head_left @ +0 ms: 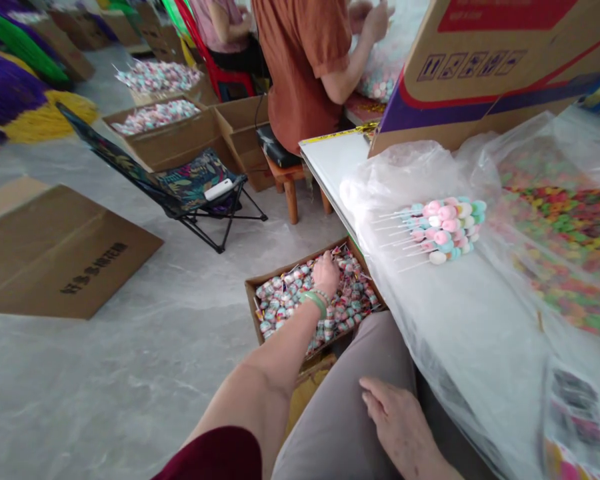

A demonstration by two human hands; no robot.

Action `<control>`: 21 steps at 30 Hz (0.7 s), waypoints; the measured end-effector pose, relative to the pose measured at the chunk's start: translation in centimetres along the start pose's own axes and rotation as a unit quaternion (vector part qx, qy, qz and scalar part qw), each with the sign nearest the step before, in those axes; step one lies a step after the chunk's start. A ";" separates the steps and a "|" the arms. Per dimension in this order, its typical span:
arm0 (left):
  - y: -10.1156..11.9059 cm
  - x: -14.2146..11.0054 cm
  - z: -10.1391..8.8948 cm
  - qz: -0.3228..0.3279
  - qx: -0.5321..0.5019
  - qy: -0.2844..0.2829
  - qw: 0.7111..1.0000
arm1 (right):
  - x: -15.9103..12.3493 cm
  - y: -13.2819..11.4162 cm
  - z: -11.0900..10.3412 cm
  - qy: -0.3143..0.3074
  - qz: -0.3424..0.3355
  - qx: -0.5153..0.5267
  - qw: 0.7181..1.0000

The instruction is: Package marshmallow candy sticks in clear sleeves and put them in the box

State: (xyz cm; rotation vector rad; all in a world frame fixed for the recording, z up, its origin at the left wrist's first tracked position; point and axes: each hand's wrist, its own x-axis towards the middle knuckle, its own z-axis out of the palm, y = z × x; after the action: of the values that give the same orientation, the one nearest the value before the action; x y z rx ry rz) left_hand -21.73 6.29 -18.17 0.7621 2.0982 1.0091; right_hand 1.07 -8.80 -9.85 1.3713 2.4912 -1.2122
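Our left hand reaches among candies in a box beside the table, its grip hidden; our right hand, half open, holds nothing we can see.

Left of the desk, an open box holds sweets, the left hand among them. On the desk, skewers lie left of a sweets bag, near of an upright carton. Far left of the open box stands a folding chair; left and near of that chair, another carton.
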 end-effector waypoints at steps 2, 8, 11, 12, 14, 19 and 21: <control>-0.5 -0.4 1.4 0.028 0.030 -0.009 0.999 | 0.6 0.2 -0.3 -0.012 0.034 0.040 0.999; -1.8 -1.1 6.3 0.154 0.177 -0.068 0.970 | 1.7 1.0 -0.7 -0.055 0.118 0.138 0.982; -1.4 0.8 7.3 0.118 0.046 -0.122 0.984 | 1.9 1.4 -0.5 -0.079 0.137 0.155 0.975; -1.2 1.5 7.4 0.105 0.011 -0.136 0.985 | 2.0 1.6 -0.4 -0.085 0.146 0.164 0.972; -0.9 2.7 7.3 0.084 -0.025 -0.148 0.985 | 2.3 1.8 -0.3 -0.092 0.164 0.185 0.965; -0.7 4.1 6.3 0.025 -0.123 -0.180 0.976 | 3.0 1.7 -0.1 -0.096 0.197 0.230 0.948; -0.9 4.2 5.5 -0.014 -0.179 -0.196 0.964 | 3.2 1.7 -0.2 -0.097 0.211 0.243 0.942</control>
State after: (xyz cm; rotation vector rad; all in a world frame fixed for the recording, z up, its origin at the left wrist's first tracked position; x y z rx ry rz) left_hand -20.20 11.29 -22.83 0.6788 1.5321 1.0825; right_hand 0.44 -5.96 -11.97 1.6657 1.6999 -1.8049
